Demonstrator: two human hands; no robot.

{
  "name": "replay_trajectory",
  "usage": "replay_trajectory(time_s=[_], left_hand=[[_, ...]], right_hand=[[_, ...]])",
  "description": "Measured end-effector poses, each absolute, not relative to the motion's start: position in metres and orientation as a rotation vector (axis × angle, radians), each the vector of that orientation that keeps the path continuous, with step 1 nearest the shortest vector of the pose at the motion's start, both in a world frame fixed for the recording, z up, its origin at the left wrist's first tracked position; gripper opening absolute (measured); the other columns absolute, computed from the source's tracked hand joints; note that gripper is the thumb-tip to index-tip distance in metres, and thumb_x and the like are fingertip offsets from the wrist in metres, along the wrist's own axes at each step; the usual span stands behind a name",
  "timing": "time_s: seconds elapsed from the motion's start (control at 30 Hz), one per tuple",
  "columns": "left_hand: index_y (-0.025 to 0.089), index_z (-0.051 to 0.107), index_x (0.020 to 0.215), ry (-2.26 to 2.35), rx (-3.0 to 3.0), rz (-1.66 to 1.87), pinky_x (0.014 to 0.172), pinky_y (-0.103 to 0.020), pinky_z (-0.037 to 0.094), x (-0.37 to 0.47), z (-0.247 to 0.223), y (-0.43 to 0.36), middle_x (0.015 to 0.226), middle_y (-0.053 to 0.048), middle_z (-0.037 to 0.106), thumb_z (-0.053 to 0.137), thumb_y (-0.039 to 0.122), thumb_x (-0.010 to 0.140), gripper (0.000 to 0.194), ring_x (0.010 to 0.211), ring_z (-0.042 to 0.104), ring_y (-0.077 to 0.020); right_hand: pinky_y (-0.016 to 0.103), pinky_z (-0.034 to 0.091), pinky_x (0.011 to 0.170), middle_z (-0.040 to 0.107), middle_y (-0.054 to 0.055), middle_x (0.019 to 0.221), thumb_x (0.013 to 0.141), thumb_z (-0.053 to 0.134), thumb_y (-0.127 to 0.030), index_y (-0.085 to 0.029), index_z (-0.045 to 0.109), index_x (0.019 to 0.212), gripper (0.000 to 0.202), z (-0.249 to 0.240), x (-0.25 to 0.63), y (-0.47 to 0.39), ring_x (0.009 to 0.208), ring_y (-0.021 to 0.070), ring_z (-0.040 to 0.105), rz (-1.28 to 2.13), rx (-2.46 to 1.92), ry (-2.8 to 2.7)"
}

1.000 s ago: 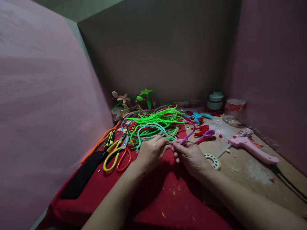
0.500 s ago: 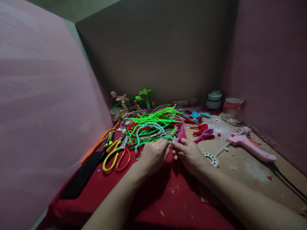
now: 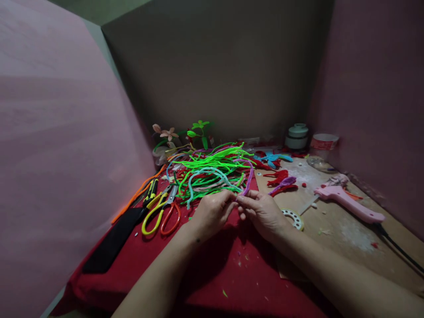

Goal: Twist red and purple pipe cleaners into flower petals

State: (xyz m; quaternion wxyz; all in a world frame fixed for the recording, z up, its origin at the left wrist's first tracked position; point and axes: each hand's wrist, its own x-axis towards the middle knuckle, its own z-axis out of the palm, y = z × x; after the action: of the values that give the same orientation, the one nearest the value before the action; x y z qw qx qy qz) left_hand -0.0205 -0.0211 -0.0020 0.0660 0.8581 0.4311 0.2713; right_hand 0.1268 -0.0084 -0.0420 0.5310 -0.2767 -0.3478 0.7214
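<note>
Both hands meet over the red cloth, at the front of a heap of green pipe cleaners (image 3: 218, 160). A purple pipe cleaner (image 3: 249, 176) arches up from between the fingertips and bends back over the heap. My right hand (image 3: 263, 212) pinches its lower end between thumb and forefinger. My left hand (image 3: 213, 212) is closed at the same end, its fingertips almost touching those of the right. The short piece between the hands is mostly hidden by the fingers. A pale blue pipe cleaner (image 3: 207, 170) curves over the heap just beyond the left hand.
Scissors (image 3: 170, 216), yellow-handled pliers (image 3: 154, 221) and a black case (image 3: 112, 240) lie left. On the board at right are a pink glue gun (image 3: 351, 204), a white ring (image 3: 298, 221) and a purple petal (image 3: 285, 183). Fuzzy flowers (image 3: 200, 125) and a lidded jar (image 3: 296, 136) stand behind.
My left hand has turned slightly and its fingers have shifted at the purple end. The purple loop has moved a little left. The view has shifted slightly.
</note>
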Motion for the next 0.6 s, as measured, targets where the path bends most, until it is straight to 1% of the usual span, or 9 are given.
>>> replay_trajectory(time_s=[0.13, 0.23, 0.3, 0.37, 0.43, 0.5, 0.6], left_hand=[[0.015, 0.056, 0.089, 1.381, 2.594, 0.751, 0.060, -0.021, 0.043, -0.017, -0.006, -0.021, 0.075, -0.003, 0.063, 0.042, 0.022, 0.086, 0.016, 0.064, 0.058, -0.0110], [0.015, 0.055, 0.088, 1.419, 2.544, 0.711, 0.054, -0.020, 0.041, -0.016, -0.004, -0.022, 0.068, -0.002, 0.061, 0.039, 0.022, 0.087, 0.018, 0.056, 0.055, -0.0097], [0.015, 0.055, 0.090, 1.396, 2.456, 0.743, 0.052, -0.019, 0.040, -0.016, -0.001, -0.023, 0.065, 0.000, 0.059, 0.038, 0.022, 0.087, 0.019, 0.053, 0.053, -0.0084], [0.016, 0.055, 0.091, 1.336, 2.321, 0.790, 0.052, -0.018, 0.041, -0.017, 0.002, -0.023, 0.067, 0.000, 0.059, 0.041, 0.022, 0.085, 0.016, 0.051, 0.052, -0.0069], [0.016, 0.056, 0.087, 1.293, 2.160, 0.816, 0.048, -0.017, 0.040, -0.018, 0.006, -0.024, 0.067, 0.002, 0.058, 0.049, 0.023, 0.081, 0.012, 0.047, 0.050, -0.0055], [0.014, 0.056, 0.079, 1.294, 2.007, 0.817, 0.043, -0.016, 0.037, -0.019, 0.009, -0.023, 0.060, 0.004, 0.054, 0.055, 0.024, 0.077, 0.010, 0.043, 0.046, -0.0047], [0.013, 0.055, 0.069, 1.306, 1.796, 0.782, 0.037, -0.016, 0.032, -0.019, 0.014, -0.023, 0.047, 0.006, 0.046, 0.055, 0.028, 0.076, 0.017, 0.036, 0.043, -0.0046]], right_hand=[[0.018, 0.038, 0.042, 0.058, -0.001, 0.059, 0.061, 0.074, -0.027, -0.011, 0.060, 0.070, 0.023, -0.041, 0.127, -0.009, 0.048, 0.0066, 0.050, 1.733, -0.651, -0.827], [0.017, 0.037, 0.042, 0.056, -0.001, 0.057, 0.062, 0.073, -0.026, -0.011, 0.059, 0.069, 0.022, -0.040, 0.126, -0.009, 0.047, 0.0063, 0.049, 1.726, -0.658, -0.813], [0.017, 0.037, 0.042, 0.056, -0.002, 0.057, 0.062, 0.073, -0.026, -0.012, 0.060, 0.069, 0.021, -0.039, 0.126, -0.009, 0.047, 0.0065, 0.049, 1.715, -0.656, -0.800], [0.017, 0.037, 0.042, 0.057, -0.001, 0.058, 0.061, 0.074, -0.025, -0.012, 0.060, 0.070, 0.021, -0.038, 0.127, -0.008, 0.048, 0.0067, 0.050, 1.718, -0.639, -0.784], [0.017, 0.037, 0.042, 0.058, -0.001, 0.059, 0.061, 0.074, -0.024, -0.012, 0.060, 0.069, 0.021, -0.037, 0.129, -0.007, 0.049, 0.0068, 0.051, 1.738, -0.619, -0.752], [0.017, 0.037, 0.041, 0.057, -0.001, 0.057, 0.060, 0.075, -0.022, -0.012, 0.060, 0.068, 0.020, -0.037, 0.131, -0.006, 0.048, 0.0067, 0.051, 1.766, -0.604, -0.699], [0.016, 0.037, 0.041, 0.059, -0.001, 0.058, 0.058, 0.076, -0.020, -0.012, 0.061, 0.068, 0.020, -0.035, 0.133, -0.004, 0.048, 0.0065, 0.052, 1.828, -0.568, -0.643]])
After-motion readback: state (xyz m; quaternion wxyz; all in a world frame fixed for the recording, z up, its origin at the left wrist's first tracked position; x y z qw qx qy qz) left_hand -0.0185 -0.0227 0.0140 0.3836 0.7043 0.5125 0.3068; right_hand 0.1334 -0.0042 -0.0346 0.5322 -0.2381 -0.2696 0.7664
